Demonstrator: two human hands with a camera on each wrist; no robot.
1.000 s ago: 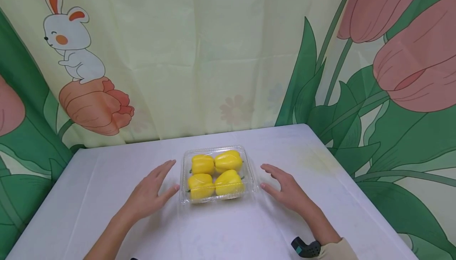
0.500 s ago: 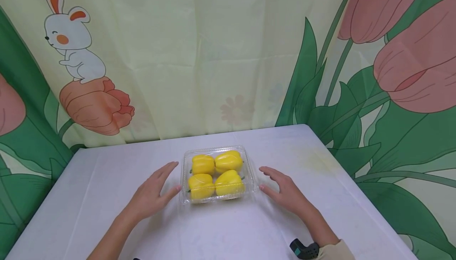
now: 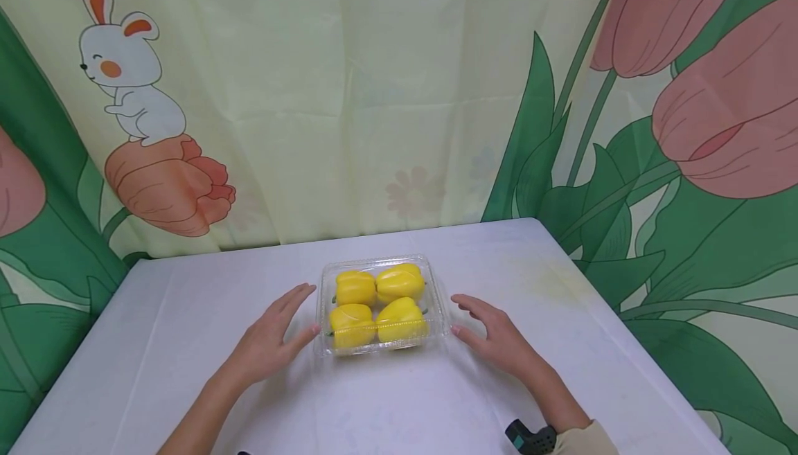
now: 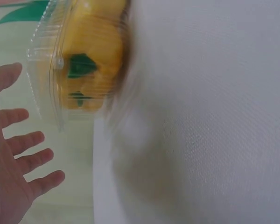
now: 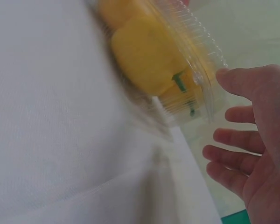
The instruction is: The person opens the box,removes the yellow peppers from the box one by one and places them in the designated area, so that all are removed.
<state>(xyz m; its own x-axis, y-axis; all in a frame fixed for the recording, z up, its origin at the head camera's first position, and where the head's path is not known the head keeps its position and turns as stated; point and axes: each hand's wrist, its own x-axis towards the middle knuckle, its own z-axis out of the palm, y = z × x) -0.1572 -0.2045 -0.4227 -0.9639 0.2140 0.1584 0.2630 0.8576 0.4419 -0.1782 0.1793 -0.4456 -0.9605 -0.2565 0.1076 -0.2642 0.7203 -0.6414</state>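
Observation:
A clear plastic clamshell box (image 3: 383,351) sits on the white table, its lid down over several yellow bell peppers (image 3: 400,318) with green stems. My left hand (image 3: 268,344) is at the box's left side, fingers extended and thumb tip right by the rim. On the other side my right hand (image 3: 495,337) mirrors it, fingers slightly bent and thumb close to the right rim. Neither hand holds anything. In the left wrist view the spread left hand (image 4: 14,154) is beside the box (image 4: 46,60); in the right wrist view the right thumb (image 5: 242,81) overlaps the lid edge.
The white-covered table (image 3: 374,413) reaches back to a pale curtain (image 3: 399,95) printed with a rabbit and tulips. A black device (image 3: 530,438) is strapped to the right wrist, by a beige sleeve (image 3: 589,441).
Both hands have drifted slightly inward, closer to the box's sides. The box and the peppers have stayed in place.

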